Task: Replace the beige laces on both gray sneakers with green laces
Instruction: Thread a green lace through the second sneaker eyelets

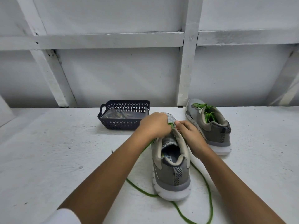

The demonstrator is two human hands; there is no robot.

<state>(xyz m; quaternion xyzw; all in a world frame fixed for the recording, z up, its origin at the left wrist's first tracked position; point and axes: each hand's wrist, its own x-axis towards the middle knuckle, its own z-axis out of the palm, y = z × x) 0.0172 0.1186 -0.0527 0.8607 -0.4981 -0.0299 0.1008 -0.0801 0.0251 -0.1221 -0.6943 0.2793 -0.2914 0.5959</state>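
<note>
1. Both hands meet over the front eyelets of the near gray sneaker (pixel 171 172). The left hand (pixel 155 125) has a closed grip, its fingers curled down over the green lace (pixel 208 191) with the fingertips hidden. The right hand (pixel 187 133) pinches the same lace in a tight grip at the eyelet edge.
2. From the grip, the lace trails back toward the person along both sides of the shoe. It lies in loose loops on the tabletop (pixel 64 159) around the heel.
3. The near sneaker stands upright under the grip, heel toward the person.
4. The far gray sneaker (pixel 210 126) stands upright to the right of and beyond the right grip. It is apart from the near shoe and carries a second green lace (pixel 205 110).
5. A dark perforated basket (pixel 123 125) sits just beyond and left of the left grip; its contents are too blurred to tell.
6. The tabletop is white, rough and speckled. Behind it rises a white panelled wall (pixel 113 75) crossed by painted beams with small chips.
</note>
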